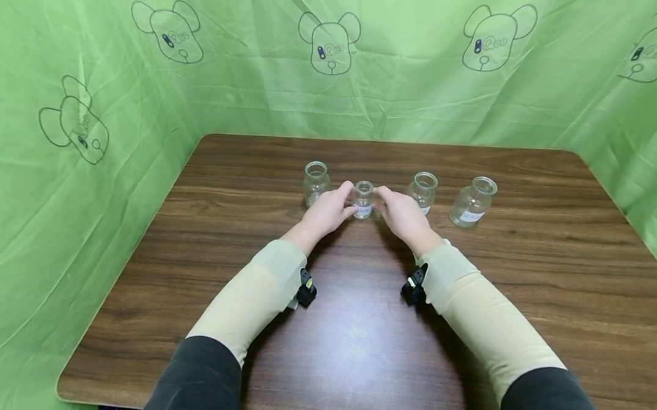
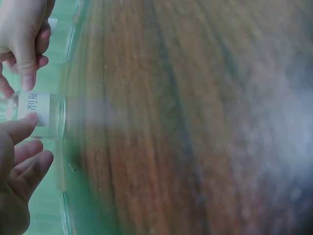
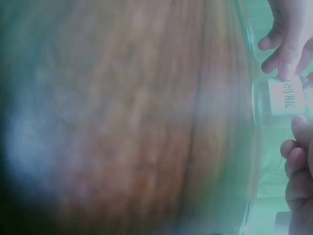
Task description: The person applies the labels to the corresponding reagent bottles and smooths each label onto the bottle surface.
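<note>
A small clear glass bottle (image 1: 363,197) with a white printed label (image 2: 39,110) stands upright on the wooden table. From its left side my left hand (image 1: 328,211) holds it, the thumb lying on the label and the other fingers bent beside the glass. On the opposite side my right hand (image 1: 405,217) grips it too, its thumb at the label's other edge in the right wrist view. Both hands meet the bottle at about the same height, the glass between them.
Behind my left hand stands a larger glass jar (image 1: 315,179). Another jar (image 1: 424,188), partly hidden by my right hand, and a labelled jar (image 1: 473,202) stand to the right. A green curtain (image 1: 388,97) hangs around the wooden table (image 1: 206,236).
</note>
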`<state>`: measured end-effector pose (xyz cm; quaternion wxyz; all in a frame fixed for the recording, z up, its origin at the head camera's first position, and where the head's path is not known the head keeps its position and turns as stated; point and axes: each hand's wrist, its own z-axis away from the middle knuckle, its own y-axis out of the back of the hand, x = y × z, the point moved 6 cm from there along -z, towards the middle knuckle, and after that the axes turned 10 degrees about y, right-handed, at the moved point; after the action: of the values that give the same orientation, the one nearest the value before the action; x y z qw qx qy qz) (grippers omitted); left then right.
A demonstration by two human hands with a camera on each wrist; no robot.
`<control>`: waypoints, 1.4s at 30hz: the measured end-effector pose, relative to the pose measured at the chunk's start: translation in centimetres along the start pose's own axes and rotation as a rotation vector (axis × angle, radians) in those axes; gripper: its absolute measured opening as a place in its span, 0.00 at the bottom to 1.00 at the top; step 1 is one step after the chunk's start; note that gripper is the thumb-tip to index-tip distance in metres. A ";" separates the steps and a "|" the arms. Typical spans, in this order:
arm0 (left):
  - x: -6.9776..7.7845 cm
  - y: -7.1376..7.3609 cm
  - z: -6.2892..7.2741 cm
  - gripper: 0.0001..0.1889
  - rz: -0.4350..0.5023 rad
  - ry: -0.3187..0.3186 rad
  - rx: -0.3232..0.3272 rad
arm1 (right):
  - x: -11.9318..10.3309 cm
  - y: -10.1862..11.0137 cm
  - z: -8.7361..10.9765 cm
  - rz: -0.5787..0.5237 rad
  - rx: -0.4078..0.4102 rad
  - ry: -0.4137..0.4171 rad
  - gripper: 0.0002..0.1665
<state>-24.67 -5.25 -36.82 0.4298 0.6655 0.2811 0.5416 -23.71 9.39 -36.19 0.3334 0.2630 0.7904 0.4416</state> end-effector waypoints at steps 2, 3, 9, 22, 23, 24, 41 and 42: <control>-0.2 0.1 0.1 0.21 0.008 0.022 -0.006 | 0.1 -0.1 0.1 -0.024 -0.015 -0.039 0.21; -0.3 0.2 0.2 0.23 0.016 0.033 -0.008 | 0.1 -0.1 0.3 -0.043 -0.025 -0.061 0.22; -1.0 0.4 1.1 0.23 0.048 0.061 -0.028 | 0.1 -0.1 1.2 -0.158 -0.057 -0.162 0.26; -2.8 2.3 3.9 0.22 0.147 0.024 -0.044 | -1.9 -0.3 1.8 -0.301 -0.088 -0.137 0.25; -2.9 2.4 4.1 0.22 0.161 0.007 -0.061 | -2.1 -0.3 1.9 -0.309 -0.093 -0.128 0.25; -3.1 2.5 4.3 0.21 0.174 -0.013 -0.082 | -2.2 -0.4 2.0 -0.316 -0.098 -0.126 0.25; -8.3 3.9 8.3 0.18 0.309 -0.054 -0.403 | -1.5 -0.5 2.9 -0.321 -0.156 -0.121 0.22; -8.4 3.9 8.5 0.18 0.317 -0.057 -0.425 | -1.4 -0.6 2.9 -0.317 -0.156 -0.118 0.22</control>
<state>-18.95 -16.47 -37.78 0.4775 0.6111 0.0413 0.6300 -20.65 9.65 -37.40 0.4640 0.1338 0.7643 0.4273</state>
